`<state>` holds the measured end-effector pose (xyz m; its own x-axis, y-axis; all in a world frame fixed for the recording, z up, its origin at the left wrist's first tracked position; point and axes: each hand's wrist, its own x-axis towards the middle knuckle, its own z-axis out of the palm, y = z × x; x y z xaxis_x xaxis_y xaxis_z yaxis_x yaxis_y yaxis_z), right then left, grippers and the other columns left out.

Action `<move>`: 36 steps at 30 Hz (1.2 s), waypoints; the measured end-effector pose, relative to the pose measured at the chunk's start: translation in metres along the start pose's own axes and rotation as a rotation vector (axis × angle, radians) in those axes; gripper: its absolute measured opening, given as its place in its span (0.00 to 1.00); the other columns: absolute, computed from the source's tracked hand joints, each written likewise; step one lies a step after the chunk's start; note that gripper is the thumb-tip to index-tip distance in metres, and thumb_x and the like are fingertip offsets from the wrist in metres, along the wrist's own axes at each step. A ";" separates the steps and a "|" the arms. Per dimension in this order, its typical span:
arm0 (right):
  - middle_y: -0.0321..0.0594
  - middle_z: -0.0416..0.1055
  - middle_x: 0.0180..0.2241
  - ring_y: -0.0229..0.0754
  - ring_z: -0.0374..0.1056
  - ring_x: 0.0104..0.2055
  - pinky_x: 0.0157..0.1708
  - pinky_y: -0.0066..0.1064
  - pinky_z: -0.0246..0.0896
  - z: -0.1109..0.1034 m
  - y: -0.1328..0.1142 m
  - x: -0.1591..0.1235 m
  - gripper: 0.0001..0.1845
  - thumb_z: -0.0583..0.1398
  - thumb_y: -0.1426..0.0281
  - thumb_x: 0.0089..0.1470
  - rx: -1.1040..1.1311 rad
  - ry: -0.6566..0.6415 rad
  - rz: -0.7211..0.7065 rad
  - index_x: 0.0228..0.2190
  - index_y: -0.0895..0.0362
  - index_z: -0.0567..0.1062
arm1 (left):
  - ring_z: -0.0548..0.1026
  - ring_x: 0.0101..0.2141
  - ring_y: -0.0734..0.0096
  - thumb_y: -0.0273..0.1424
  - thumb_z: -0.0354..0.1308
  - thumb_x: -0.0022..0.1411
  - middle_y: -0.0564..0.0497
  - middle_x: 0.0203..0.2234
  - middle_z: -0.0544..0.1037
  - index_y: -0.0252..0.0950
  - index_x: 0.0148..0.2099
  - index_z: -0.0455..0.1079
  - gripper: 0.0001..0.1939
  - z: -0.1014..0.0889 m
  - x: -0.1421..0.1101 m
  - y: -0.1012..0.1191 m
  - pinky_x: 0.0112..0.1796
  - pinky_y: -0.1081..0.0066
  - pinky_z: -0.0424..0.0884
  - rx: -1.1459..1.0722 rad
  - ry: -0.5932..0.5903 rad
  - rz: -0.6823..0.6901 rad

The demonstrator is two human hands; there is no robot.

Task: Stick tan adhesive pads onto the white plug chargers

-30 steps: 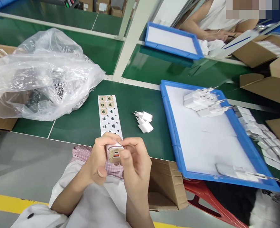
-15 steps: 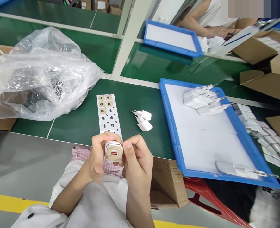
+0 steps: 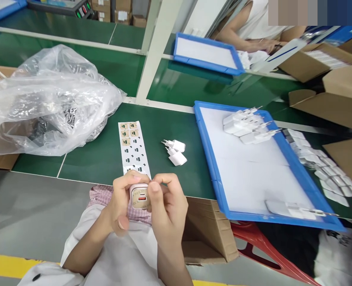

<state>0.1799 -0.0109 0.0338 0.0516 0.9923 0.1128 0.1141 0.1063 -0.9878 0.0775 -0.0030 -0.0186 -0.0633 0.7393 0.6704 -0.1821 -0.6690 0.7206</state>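
Observation:
My left hand (image 3: 120,204) is closed around a small white charger (image 3: 131,198), its port face turned up toward me. A tan printed sticker (image 3: 137,202) covers that face, with a small slot and a red-orange USB port showing through. The thumb of my right hand (image 3: 170,210) lies over the right edge of the face, its fingers curled at the charger's side; their tips are partly hidden. Just beyond my hands lies a sticker sheet (image 3: 131,151) with several tan stickers at its far end. Two white plug chargers (image 3: 176,153) rest to its right.
A blue-rimmed tray (image 3: 207,159) with several white chargers stands at right, beside wrapped white pieces (image 3: 327,167). A clear plastic bag (image 3: 59,95) fills the left. A metal post (image 3: 156,51) rises at the back. A co-worker's arm (image 3: 235,35) shows beyond. Below is a cardboard box (image 3: 208,226).
My right thumb has moved left over the charger's face, covering its right edge. The view has shifted slightly, and the charger stays in my left hand.

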 end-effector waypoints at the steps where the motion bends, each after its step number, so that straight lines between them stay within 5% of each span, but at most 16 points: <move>1: 0.24 0.57 0.16 0.32 0.50 0.14 0.14 0.23 0.47 -0.001 0.001 0.000 0.19 0.56 0.52 0.71 0.017 0.001 0.015 0.32 0.52 0.68 | 0.73 0.31 0.66 0.62 0.42 0.72 0.51 0.39 0.72 0.51 0.69 0.56 0.33 0.001 0.000 0.002 0.34 0.62 0.78 -0.012 -0.010 -0.020; 3: 0.25 0.60 0.17 0.33 0.53 0.15 0.15 0.23 0.49 -0.002 0.001 0.001 0.20 0.55 0.50 0.71 0.057 -0.007 0.031 0.35 0.52 0.69 | 0.74 0.33 0.67 0.62 0.43 0.73 0.50 0.43 0.73 0.52 0.70 0.55 0.33 0.001 -0.001 0.004 0.34 0.63 0.78 -0.024 -0.018 -0.069; 7: 0.29 0.71 0.25 0.34 0.61 0.21 0.20 0.24 0.57 -0.002 -0.003 0.001 0.20 0.68 0.54 0.58 -0.017 -0.055 0.029 0.44 0.52 0.72 | 0.77 0.36 0.65 0.66 0.39 0.71 0.46 0.50 0.72 0.50 0.71 0.56 0.38 -0.002 -0.007 0.002 0.34 0.63 0.79 -0.026 0.013 -0.153; 10: 0.30 0.71 0.26 0.36 0.64 0.23 0.23 0.24 0.60 -0.002 -0.004 0.001 0.12 0.62 0.57 0.66 -0.030 -0.115 0.014 0.44 0.53 0.73 | 0.79 0.40 0.61 0.69 0.40 0.68 0.46 0.50 0.75 0.49 0.67 0.60 0.40 -0.007 -0.011 0.001 0.41 0.57 0.80 0.042 0.048 -0.192; 14: 0.33 0.69 0.27 0.37 0.65 0.25 0.26 0.27 0.63 -0.001 0.006 -0.003 0.20 0.50 0.54 0.74 0.065 -0.128 0.041 0.44 0.53 0.74 | 0.77 0.32 0.65 0.73 0.43 0.62 0.47 0.48 0.78 0.48 0.61 0.66 0.42 -0.007 -0.014 0.007 0.34 0.61 0.80 -0.020 0.203 -0.350; 19: 0.31 0.69 0.29 0.37 0.62 0.27 0.26 0.27 0.58 0.004 0.023 -0.006 0.25 0.67 0.50 0.58 0.082 -0.095 -0.025 0.48 0.53 0.73 | 0.78 0.43 0.54 0.75 0.50 0.56 0.46 0.52 0.76 0.46 0.57 0.69 0.44 0.003 -0.019 0.003 0.36 0.59 0.80 0.042 0.348 -0.453; 23: 0.32 0.69 0.29 0.37 0.62 0.28 0.27 0.27 0.57 -0.005 0.023 -0.004 0.21 0.62 0.51 0.63 0.085 -0.139 -0.069 0.49 0.51 0.72 | 0.77 0.39 0.53 0.80 0.54 0.43 0.47 0.44 0.77 0.44 0.49 0.72 0.50 -0.005 -0.015 -0.015 0.33 0.57 0.80 0.038 0.312 -0.402; 25: 0.34 0.69 0.31 0.38 0.63 0.29 0.30 0.29 0.60 -0.011 0.024 -0.005 0.24 0.58 0.46 0.66 0.169 -0.193 -0.086 0.50 0.51 0.72 | 0.77 0.38 0.53 0.76 0.62 0.40 0.48 0.40 0.76 0.42 0.45 0.73 0.47 -0.014 -0.014 -0.020 0.31 0.59 0.80 0.040 0.295 -0.397; 28: 0.32 0.66 0.27 0.40 0.63 0.27 0.32 0.32 0.62 -0.016 0.033 -0.009 0.30 0.58 0.39 0.64 0.385 -0.211 -0.004 0.49 0.51 0.72 | 0.78 0.41 0.56 0.56 0.73 0.51 0.48 0.44 0.77 0.43 0.46 0.74 0.29 -0.017 -0.015 -0.014 0.30 0.67 0.79 0.006 0.304 -0.481; 32: 0.34 0.71 0.30 0.41 0.68 0.33 0.39 0.33 0.65 -0.019 0.053 -0.011 0.36 0.66 0.36 0.54 0.588 -0.055 0.154 0.46 0.53 0.75 | 0.78 0.46 0.55 0.45 0.66 0.65 0.49 0.42 0.77 0.43 0.43 0.73 0.13 0.012 -0.017 0.003 0.47 0.58 0.81 -0.005 0.241 -0.469; 34: 0.39 0.75 0.37 0.43 0.71 0.40 0.43 0.33 0.66 -0.023 0.062 -0.011 0.38 0.70 0.36 0.49 0.741 -0.068 0.283 0.46 0.53 0.78 | 0.77 0.51 0.52 0.46 0.59 0.71 0.50 0.42 0.78 0.44 0.43 0.73 0.12 0.033 -0.017 0.004 0.66 0.45 0.66 0.103 0.137 -0.398; 36: 0.39 0.76 0.41 0.42 0.72 0.43 0.44 0.31 0.66 -0.030 0.069 -0.013 0.37 0.73 0.38 0.46 0.904 -0.102 0.398 0.45 0.53 0.80 | 0.76 0.55 0.50 0.45 0.55 0.74 0.50 0.42 0.80 0.46 0.44 0.74 0.12 0.048 -0.017 -0.001 0.74 0.39 0.48 0.244 -0.021 -0.309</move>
<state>0.2168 -0.0183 -0.0321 -0.1687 0.9625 -0.2126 -0.6949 -0.2691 -0.6669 0.1254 -0.0187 -0.0218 -0.0210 0.9088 0.4167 0.0495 -0.4153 0.9083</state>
